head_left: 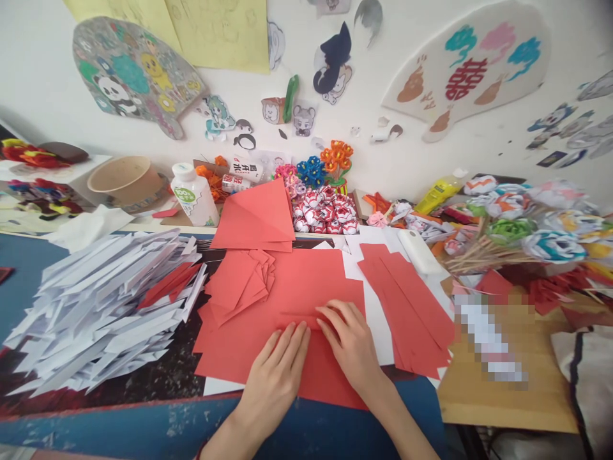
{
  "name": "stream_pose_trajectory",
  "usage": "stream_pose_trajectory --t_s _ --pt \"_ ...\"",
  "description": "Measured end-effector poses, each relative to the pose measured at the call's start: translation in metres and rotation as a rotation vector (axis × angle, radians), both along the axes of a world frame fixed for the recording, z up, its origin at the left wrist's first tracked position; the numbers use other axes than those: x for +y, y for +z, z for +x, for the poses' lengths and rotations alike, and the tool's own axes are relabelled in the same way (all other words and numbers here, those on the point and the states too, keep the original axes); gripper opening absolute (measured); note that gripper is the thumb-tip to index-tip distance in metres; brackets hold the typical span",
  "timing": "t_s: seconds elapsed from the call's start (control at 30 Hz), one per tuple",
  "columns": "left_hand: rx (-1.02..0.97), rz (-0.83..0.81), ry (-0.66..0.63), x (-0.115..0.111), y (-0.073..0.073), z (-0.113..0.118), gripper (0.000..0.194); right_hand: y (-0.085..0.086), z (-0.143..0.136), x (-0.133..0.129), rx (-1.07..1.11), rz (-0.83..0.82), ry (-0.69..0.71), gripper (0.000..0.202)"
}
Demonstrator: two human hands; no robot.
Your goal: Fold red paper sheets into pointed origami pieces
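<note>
A small folded strip of red paper [301,317] lies on large red sheets [230,348] in front of me. My left hand [280,364] presses on its near edge, fingers together and stretched flat. My right hand [347,338] is at the strip's right end, its fingers bent and slightly apart, thumb side against the paper. Behind my left hand is a loose stack of red squares [239,281]. Long red strips [407,306] lie to the right over white paper. A big pile of folded white paper pieces [105,306] fills the left side, with a few red ones on it.
At the back stand a white bottle [194,195], leaning red sheets [256,217], paper flowers [325,207] and a yellow bottle [440,191]. A round container [127,182] is back left. Paper flowers on sticks [527,223] lie right, above a wooden surface [517,396].
</note>
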State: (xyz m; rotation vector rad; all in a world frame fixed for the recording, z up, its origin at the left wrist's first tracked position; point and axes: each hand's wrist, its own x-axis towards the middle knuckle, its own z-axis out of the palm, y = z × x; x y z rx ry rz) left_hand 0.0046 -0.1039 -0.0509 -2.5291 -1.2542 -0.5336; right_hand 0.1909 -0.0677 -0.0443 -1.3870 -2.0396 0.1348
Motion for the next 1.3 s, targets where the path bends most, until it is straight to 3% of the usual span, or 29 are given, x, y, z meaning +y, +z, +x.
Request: stream_pose_trajectory --t_s 0.13,0.3,0.67,0.87,1.3 --pt "0.017 -0.010 0.003 0.000 -0.001 0.000 0.046 -0.004 -0.004 -0.026 -0.121 0.229 0.017 0.037" --pt "-0.020 -0.050 0.008 -0.001 -0.007 0.001 0.046 -0.010 -0.009 -0.048 -0.260 0.157 0.066 0.043" --pt "-0.052 -0.099 0.050 -0.001 0.002 0.001 0.048 -0.015 -0.010 -0.047 -0.265 0.118 0.037 0.050" --pt "-0.060 -0.095 0.041 0.000 0.000 0.001 0.044 -0.012 -0.010 -0.049 -0.315 0.135 0.117 0.054" --pt "-0.049 -0.113 0.041 0.000 -0.001 0.000 0.044 -0.012 -0.012 -0.047 -0.279 0.099 0.074 0.057"
